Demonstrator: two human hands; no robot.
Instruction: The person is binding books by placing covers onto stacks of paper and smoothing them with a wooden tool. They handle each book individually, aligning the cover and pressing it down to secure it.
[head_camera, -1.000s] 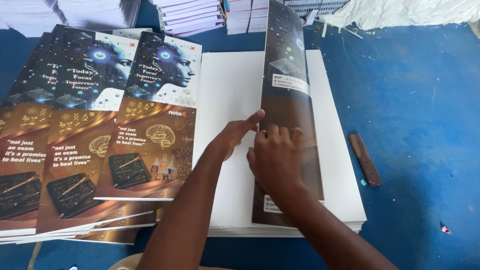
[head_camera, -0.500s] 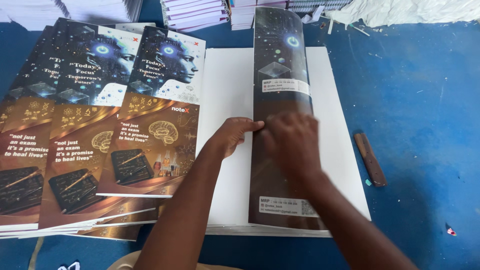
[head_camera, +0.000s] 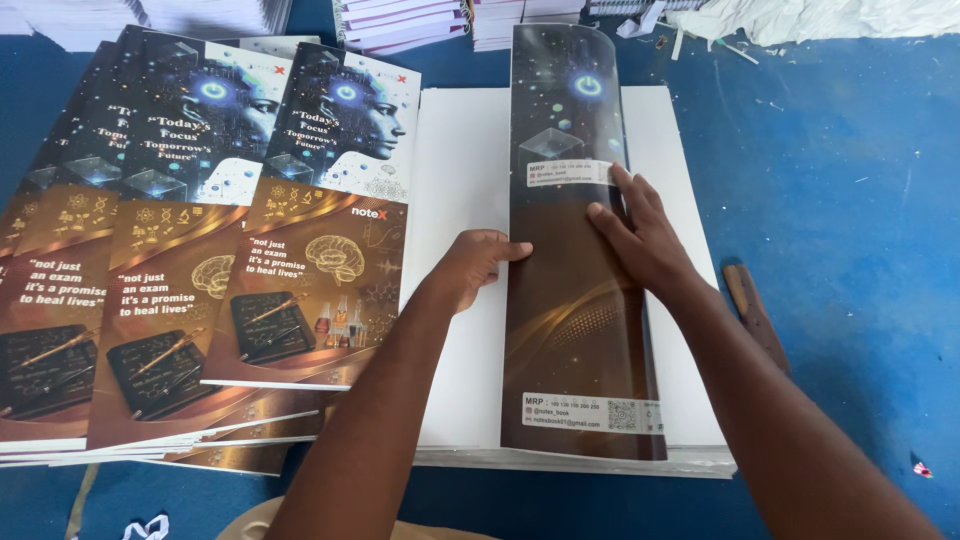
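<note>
Most of the frame is a blue work surface (head_camera: 850, 200), bare along the right side, where only a small brown tool (head_camera: 757, 315) lies near the right forearm. Fanned across the left half is a spread of printed covers (head_camera: 200, 260), dark at the top and brown below, overlapping like shingles. In the centre sits a stack of white sheets (head_camera: 455, 160), its near edge showing many layers at the bottom of the frame. Down the middle of that stack lies the folded cover strip (head_camera: 575, 330), long and narrow, running from the upper centre almost to the stack's near edge, its top end curling up slightly.

The right hand (head_camera: 640, 235) lies flat on the strip with fingers spread, gripping nothing. The left hand (head_camera: 470, 265) is loosely curled, fingertips touching the strip's left edge.

By my reading, the step in hand is creasing the cover flat along its fold; the next move likely calls for even pressure run along the strip's length, keeping it square to the sheets. Open room lies to the right; the left is crowded by the covers.
</note>
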